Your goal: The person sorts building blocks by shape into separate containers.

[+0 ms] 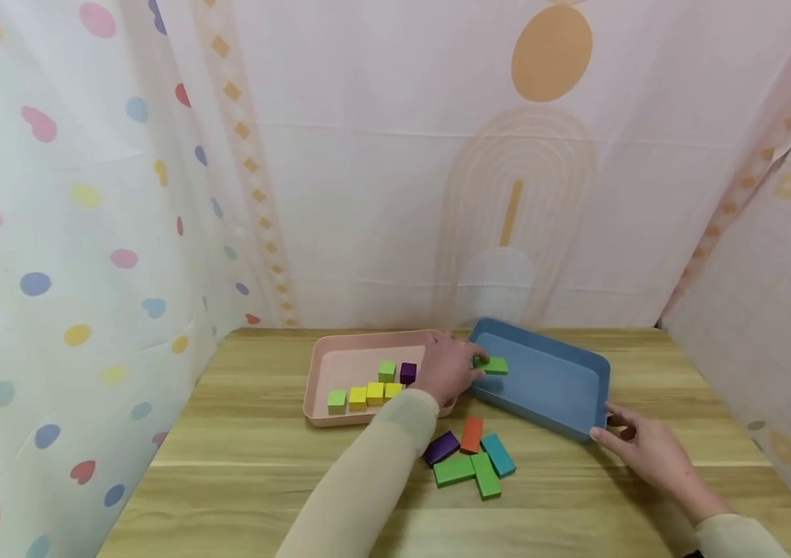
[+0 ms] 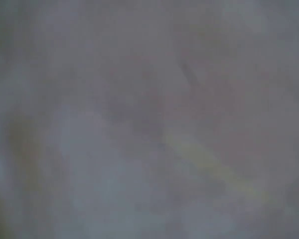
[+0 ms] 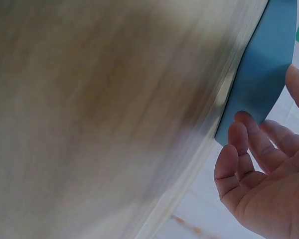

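My left hand [image 1: 447, 368] reaches across the right part of the pink tray [image 1: 319, 364] and pinches a green rectangular block [image 1: 495, 366] at the left end of the blue tray [image 1: 542, 380]. Whether that block touches the tray floor, I cannot tell. With thumb and curled fingers, my right hand [image 1: 650, 449] holds the near right corner of the blue tray, whose outer wall [image 3: 261, 64] shows in the right wrist view beside the right hand [image 3: 269, 184]. The left wrist view is too blurred to make out.
Several yellow cubes [image 1: 375, 394], a purple cube [image 1: 408, 373] and two light green cubes [image 1: 336, 401] sit in the pink tray. In front of the trays lie a purple block [image 1: 441, 449], an orange block [image 1: 471, 435], a teal block [image 1: 499, 455] and two green blocks [image 1: 454, 470].
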The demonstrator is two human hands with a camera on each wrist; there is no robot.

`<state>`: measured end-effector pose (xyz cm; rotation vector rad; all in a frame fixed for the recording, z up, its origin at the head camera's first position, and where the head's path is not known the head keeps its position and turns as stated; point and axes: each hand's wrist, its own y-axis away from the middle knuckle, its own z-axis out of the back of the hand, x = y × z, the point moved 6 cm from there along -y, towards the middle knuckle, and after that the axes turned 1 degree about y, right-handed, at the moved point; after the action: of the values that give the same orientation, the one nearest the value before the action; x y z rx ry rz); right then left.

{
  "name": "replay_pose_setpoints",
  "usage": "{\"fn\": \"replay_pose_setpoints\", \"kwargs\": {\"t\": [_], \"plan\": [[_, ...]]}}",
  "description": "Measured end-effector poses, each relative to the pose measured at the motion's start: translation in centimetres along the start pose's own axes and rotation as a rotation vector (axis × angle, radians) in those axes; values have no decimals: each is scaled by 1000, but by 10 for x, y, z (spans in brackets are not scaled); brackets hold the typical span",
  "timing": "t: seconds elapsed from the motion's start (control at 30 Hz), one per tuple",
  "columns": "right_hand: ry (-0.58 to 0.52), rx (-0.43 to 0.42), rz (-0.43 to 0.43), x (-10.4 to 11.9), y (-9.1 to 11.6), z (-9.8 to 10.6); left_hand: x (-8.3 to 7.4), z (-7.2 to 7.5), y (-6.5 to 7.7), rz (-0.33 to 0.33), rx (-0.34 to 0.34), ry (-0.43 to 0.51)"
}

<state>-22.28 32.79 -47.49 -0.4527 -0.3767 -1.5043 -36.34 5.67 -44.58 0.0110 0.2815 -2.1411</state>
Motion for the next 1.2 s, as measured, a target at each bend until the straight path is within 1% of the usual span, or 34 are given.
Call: {"fn": "replay_pose_setpoints", "kwargs": {"t": [0.07,0.2,0.3,0.47,0.53,0.63,0.73,0.8,0.87,0.97,1.03,1.13,1.2], "plan": [[-3,-6,1,0,1,0,-3,-5,-2,31,8,-7],[-9,-6,-1,1,4,-1,-6,-13,0,94,34,35],[-9,-4,-8,1,5,-2,-7,-15,1,126,34,67],[-7,1,-18,0,5,-2,-6,-13,3,147,23,66],[-10,4,-14,1,3,-1,-5,-12,4,145,22,60],[-13,4,-4,2,1,-1,-2,-13,4,131,9,79],[-19,4,5,3,0,-2,1,-13,7,93,6,132],[-21,9,6,3,-1,-3,3,-10,12,35,15,180],[-26,12,8,4,-1,-5,5,-1,20,-37,48,219],[-24,13,5,3,-1,-6,8,14,39,-166,119,234],[-24,13,5,4,-1,-5,11,23,55,-234,175,211],[-23,12,7,3,-1,-3,18,28,79,-295,261,178],[-21,8,6,2,-2,-1,22,28,93,-325,300,137]]}}
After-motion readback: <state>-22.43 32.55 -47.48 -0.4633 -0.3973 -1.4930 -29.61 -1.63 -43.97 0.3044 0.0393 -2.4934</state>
